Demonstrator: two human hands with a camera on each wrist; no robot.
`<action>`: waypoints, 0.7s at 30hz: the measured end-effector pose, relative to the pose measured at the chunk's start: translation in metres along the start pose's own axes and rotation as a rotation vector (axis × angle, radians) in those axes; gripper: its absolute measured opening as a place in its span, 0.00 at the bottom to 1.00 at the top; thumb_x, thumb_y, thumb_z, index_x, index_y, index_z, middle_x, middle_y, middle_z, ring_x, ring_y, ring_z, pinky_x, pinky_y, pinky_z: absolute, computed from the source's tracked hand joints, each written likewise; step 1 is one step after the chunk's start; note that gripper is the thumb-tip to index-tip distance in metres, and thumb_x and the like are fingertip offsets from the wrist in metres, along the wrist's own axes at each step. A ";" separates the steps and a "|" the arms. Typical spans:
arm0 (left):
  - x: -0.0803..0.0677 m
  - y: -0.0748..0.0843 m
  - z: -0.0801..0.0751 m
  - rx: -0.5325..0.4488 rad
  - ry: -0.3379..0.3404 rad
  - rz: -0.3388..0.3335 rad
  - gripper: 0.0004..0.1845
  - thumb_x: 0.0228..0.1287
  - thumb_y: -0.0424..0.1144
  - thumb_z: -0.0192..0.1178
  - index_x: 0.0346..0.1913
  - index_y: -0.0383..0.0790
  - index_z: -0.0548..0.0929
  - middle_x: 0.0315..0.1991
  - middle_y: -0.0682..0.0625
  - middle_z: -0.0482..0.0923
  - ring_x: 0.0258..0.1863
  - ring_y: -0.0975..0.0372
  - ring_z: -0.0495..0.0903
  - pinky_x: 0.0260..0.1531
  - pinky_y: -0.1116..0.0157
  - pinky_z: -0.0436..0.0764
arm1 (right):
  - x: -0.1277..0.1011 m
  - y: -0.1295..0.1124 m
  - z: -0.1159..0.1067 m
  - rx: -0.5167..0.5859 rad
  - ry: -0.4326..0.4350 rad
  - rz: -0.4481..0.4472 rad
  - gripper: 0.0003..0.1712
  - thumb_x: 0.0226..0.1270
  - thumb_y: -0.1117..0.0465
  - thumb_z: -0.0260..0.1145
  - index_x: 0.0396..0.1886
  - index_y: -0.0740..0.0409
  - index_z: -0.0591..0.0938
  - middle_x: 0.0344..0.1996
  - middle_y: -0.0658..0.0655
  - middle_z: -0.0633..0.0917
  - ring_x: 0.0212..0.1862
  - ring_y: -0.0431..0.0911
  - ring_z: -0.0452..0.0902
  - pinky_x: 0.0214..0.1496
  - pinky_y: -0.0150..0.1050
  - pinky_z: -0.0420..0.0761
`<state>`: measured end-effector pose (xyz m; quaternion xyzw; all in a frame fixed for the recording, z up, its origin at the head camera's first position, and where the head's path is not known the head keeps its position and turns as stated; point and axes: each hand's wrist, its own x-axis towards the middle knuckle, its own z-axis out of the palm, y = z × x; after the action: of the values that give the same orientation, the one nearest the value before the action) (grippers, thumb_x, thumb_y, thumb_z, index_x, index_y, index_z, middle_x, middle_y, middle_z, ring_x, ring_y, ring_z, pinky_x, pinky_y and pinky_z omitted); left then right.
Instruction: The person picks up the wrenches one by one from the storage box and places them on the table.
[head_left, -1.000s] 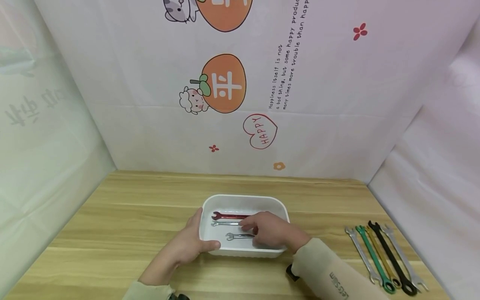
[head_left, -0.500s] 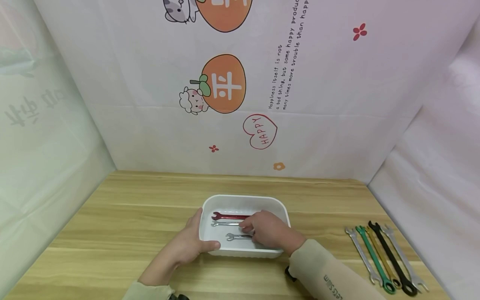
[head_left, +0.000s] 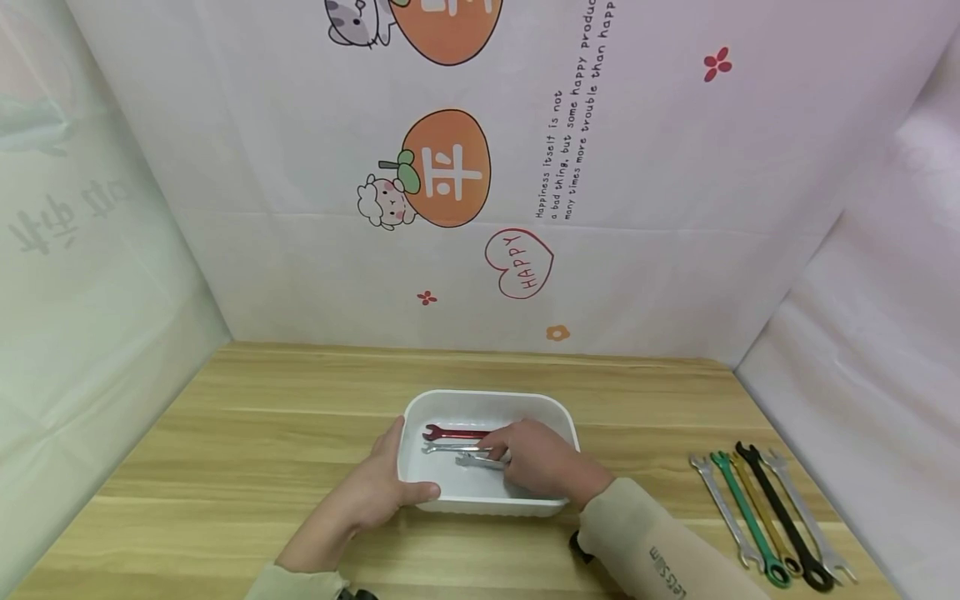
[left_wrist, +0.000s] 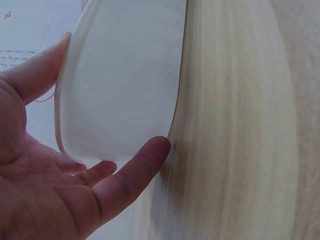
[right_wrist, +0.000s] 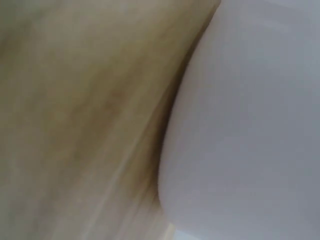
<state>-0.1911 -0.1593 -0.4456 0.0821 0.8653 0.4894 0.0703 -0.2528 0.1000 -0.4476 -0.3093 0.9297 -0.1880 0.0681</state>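
A white plastic box [head_left: 502, 505] sits on the wooden table with wrenches inside. My left hand [head_left: 375, 490] grips its left end, thumb at the near corner and fingers along the outer wall; the left wrist view shows this hand [left_wrist: 55, 185] around the box end [left_wrist: 120, 85]. Inside the box, my right hand [head_left: 542, 458] holds a small silver wrench [head_left: 474, 461], whose far end is hidden under the hand. Just behind it lie another silver wrench [head_left: 441, 448] and a red wrench [head_left: 453, 433], both partly covered by that hand. The right wrist view shows only the box wall [right_wrist: 240, 130] and table.
At the table's right side, several wrenches lie side by side, among them a green one [head_left: 750, 508], a gold one [head_left: 763, 508] and a black one [head_left: 783, 512]. White printed sheets [head_left: 637, 275] hang behind the table [head_left: 225, 450] and along both sides.
The small silver wrench has shifted toward the back of the box, close to the other silver wrench, along with my right fingers. My left hand and the box have stayed put.
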 end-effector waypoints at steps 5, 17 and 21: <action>0.001 -0.001 0.000 -0.003 -0.003 -0.006 0.64 0.46 0.43 0.79 0.79 0.32 0.45 0.71 0.30 0.56 0.52 0.47 0.72 0.56 0.44 0.68 | 0.001 0.004 -0.007 0.205 0.057 0.049 0.37 0.51 0.77 0.61 0.64 0.53 0.80 0.35 0.43 0.83 0.36 0.41 0.76 0.36 0.37 0.77; 0.004 0.000 0.002 -0.002 -0.015 0.007 0.64 0.46 0.43 0.79 0.79 0.33 0.45 0.72 0.30 0.55 0.52 0.46 0.72 0.57 0.42 0.68 | -0.009 0.021 -0.040 0.881 0.155 0.245 0.48 0.58 0.79 0.65 0.77 0.47 0.64 0.49 0.67 0.76 0.39 0.55 0.80 0.38 0.49 0.84; 0.003 -0.001 0.002 -0.005 -0.012 0.000 0.64 0.46 0.42 0.79 0.79 0.32 0.44 0.72 0.30 0.54 0.54 0.45 0.71 0.58 0.41 0.66 | -0.015 0.037 -0.054 1.058 0.205 0.285 0.50 0.58 0.81 0.63 0.78 0.49 0.61 0.52 0.73 0.73 0.39 0.58 0.81 0.40 0.51 0.83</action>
<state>-0.1936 -0.1574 -0.4481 0.0849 0.8636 0.4911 0.0760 -0.2738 0.1529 -0.4122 -0.0842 0.7431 -0.6471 0.1481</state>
